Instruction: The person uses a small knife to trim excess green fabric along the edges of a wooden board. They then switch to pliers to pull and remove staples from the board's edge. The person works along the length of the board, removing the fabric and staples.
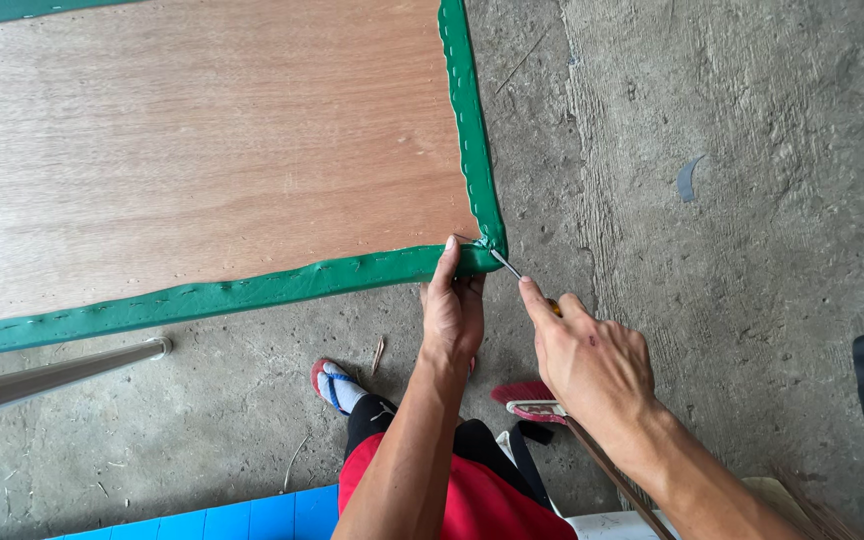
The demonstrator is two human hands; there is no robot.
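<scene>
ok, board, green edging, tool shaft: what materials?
Board: looks like plywood, matte, visible wood grain. Green edging: glossy, wrinkled sheet, likely vinyl or faux leather, stapled along the edge. Tool shaft in the right hand: thin, shiny, probably steel.

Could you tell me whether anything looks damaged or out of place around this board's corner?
The green fabric edging puckers at the corner beneath the left hand. A grey scrap lies loose on the concrete floor.

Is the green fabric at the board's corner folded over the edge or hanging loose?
Folded over. The green fabric wraps onto the wooden board, stapled along its edges; the left hand pins the corner.
</scene>
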